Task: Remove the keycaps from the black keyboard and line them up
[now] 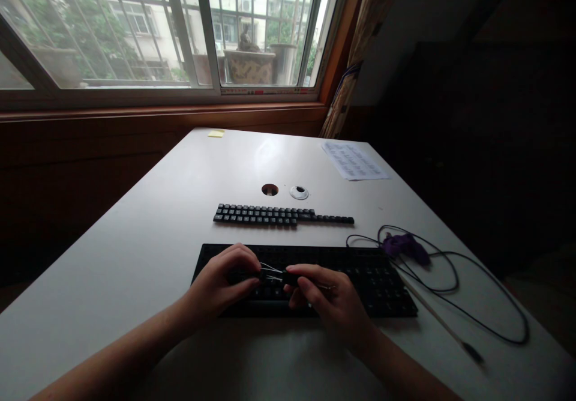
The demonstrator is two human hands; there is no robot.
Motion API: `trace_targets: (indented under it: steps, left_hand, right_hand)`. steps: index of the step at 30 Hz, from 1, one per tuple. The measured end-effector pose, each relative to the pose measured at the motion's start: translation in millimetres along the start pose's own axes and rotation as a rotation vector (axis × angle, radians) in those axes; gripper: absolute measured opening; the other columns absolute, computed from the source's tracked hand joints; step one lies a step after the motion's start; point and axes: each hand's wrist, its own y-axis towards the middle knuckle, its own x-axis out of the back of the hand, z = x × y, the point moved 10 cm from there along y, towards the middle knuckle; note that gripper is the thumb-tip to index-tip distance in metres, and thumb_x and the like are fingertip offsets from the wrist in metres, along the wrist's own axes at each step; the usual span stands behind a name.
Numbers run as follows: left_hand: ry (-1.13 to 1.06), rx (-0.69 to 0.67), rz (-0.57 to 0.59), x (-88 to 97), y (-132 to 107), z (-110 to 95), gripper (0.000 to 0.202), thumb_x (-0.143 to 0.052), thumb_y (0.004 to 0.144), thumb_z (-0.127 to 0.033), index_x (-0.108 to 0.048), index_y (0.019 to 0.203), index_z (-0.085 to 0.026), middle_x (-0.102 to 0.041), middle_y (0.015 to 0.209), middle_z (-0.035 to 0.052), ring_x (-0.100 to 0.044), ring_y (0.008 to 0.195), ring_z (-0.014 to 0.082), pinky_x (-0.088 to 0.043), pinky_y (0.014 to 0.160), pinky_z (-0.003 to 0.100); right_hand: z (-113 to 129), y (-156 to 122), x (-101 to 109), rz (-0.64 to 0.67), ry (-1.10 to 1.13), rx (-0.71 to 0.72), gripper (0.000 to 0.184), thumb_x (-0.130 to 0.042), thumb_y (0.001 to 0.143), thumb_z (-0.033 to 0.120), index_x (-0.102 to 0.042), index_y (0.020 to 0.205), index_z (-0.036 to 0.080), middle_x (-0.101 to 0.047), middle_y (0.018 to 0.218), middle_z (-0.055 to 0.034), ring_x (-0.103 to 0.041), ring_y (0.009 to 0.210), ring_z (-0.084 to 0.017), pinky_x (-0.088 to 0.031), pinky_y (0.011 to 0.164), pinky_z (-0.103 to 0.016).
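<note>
A black keyboard [369, 311] lies across the near part of the table, with both hands above it. My right hand [330, 293] is closed around the dark handle of a wire keycap puller [275, 271], whose pale wires stretch left. At the wires' far end, my left hand [231, 272] pinches a small dark piece that looks like a keycap [260, 275]. The fingers hide much of it. Behind the keyboard, loose black keycaps [261, 214] are lined up in rows.
A black cable [490, 329] loops over the right side, beside a crumpled purple cloth [405, 248]. A thin stick with a dark tip [443, 317] lies there too. Farther back are a round cable hole [270, 190], its cover [299, 192], printed papers [353, 161] and a yellow note [216, 133].
</note>
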Motion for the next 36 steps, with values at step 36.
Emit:
trace_targets:
  steps: [36]
  left_hand:
    - [-0.184,0.306,-0.157,15.6,-4.7,28.2,0.019,-0.068,0.086,-0.033,-0.067,0.098,-0.019,-0.070,0.096,0.0043,-0.064,0.088,0.0180,-0.052,0.078,0.029]
  right_hand:
    - [4.6,6.5,26.6,-0.165,-0.367,0.022,0.017,-0.059,0.091,0.032,-0.069,0.102,0.024,-0.069,0.080,-0.0018,-0.066,0.067,-0.015,-0.054,0.060,-0.025]
